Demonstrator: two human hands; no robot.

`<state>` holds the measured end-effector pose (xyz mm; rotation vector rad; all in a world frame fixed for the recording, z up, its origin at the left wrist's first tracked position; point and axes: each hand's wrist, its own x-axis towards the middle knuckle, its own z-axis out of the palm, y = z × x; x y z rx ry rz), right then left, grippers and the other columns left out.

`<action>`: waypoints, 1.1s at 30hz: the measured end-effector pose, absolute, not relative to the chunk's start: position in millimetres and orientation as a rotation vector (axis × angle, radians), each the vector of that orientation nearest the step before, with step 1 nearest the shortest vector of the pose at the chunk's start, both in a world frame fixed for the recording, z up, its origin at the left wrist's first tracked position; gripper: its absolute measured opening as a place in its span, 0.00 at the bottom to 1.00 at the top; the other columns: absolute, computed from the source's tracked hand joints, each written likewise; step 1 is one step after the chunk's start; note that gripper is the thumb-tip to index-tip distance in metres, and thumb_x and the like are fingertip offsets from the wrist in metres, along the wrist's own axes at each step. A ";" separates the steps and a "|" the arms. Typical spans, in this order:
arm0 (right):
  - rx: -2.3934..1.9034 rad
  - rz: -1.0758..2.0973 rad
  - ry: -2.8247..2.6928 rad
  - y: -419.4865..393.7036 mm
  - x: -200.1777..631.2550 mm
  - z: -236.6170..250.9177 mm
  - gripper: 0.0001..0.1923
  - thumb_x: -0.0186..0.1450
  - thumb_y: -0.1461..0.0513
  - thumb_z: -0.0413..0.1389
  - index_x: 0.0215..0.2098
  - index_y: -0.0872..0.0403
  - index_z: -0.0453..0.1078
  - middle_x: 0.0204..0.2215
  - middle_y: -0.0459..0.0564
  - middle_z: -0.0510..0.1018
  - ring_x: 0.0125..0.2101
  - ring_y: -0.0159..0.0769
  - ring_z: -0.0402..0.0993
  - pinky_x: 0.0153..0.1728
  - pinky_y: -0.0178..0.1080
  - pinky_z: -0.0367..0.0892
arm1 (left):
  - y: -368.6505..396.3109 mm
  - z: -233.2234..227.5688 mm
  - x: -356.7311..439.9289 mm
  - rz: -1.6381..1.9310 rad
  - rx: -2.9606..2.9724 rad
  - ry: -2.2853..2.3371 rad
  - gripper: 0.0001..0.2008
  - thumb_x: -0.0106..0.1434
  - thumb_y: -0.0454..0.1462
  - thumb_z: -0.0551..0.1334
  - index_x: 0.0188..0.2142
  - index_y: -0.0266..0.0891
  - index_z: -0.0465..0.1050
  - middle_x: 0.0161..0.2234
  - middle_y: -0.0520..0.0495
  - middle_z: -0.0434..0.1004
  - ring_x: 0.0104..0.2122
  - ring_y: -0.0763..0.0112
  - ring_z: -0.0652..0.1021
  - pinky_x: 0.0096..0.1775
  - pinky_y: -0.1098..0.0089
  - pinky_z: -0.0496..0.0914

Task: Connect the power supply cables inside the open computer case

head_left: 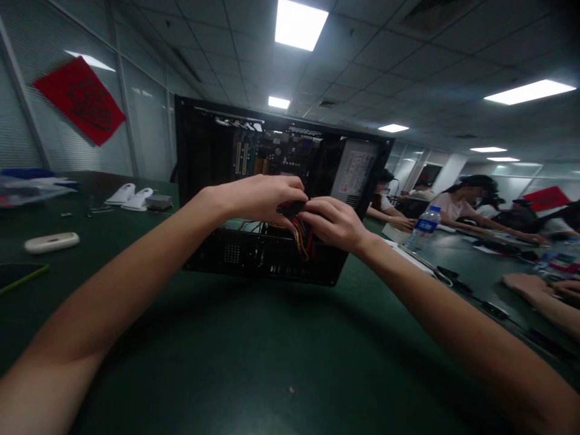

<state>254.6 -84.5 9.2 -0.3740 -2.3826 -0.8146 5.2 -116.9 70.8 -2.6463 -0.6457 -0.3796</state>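
An open black computer case (281,254) stands on the green table in front of me. Inside it show a motherboard (283,154) and, at the upper right, a power supply (356,169) with a label. Both my hands meet at the front of the case. My left hand (265,196) and my right hand (335,222) have their fingers closed around a bundle of coloured power cables (301,235), near a dark end piece between the fingertips. Fingers partly cover that dark piece, so its exact shape is hard to make out.
White slippers (131,196), a small grey box (159,202) and a white oval object (52,242) lie to the left. A water bottle (425,226) and cables stand or lie at the right, where other people sit. Another person's hand (530,287) rests at the far right.
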 end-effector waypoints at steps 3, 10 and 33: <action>-0.388 -0.812 -2.407 -71.4 236.4 28.3 0.17 0.76 0.56 0.44 0.44 0.48 0.75 0.45 0.54 0.74 0.46 0.44 0.70 0.47 0.51 0.69 | -98.0 81.1 5.8 -0.419 -2.675 -0.633 0.22 0.62 0.45 0.66 0.54 0.40 0.74 0.53 0.42 0.74 0.46 0.65 0.77 0.43 0.70 0.68; -0.410 -0.873 -2.364 -58.8 216.2 35.7 0.17 0.77 0.57 0.42 0.49 0.49 0.73 0.47 0.53 0.73 0.45 0.42 0.66 0.44 0.47 0.67 | -74.4 87.3 -9.3 -0.479 -2.751 -0.602 0.18 0.63 0.44 0.65 0.50 0.38 0.77 0.41 0.44 0.80 0.39 0.67 0.78 0.40 0.70 0.67; -1.077 -0.834 -2.605 0.4 179.3 -8.5 0.17 0.70 0.66 0.51 0.56 0.57 0.71 0.51 0.58 0.75 0.44 0.46 0.77 0.38 0.40 0.66 | 0.3 7.6 -0.7 -0.288 -2.429 -1.144 0.14 0.66 0.36 0.58 0.44 0.39 0.82 0.43 0.38 0.83 0.43 0.58 0.81 0.41 0.65 0.70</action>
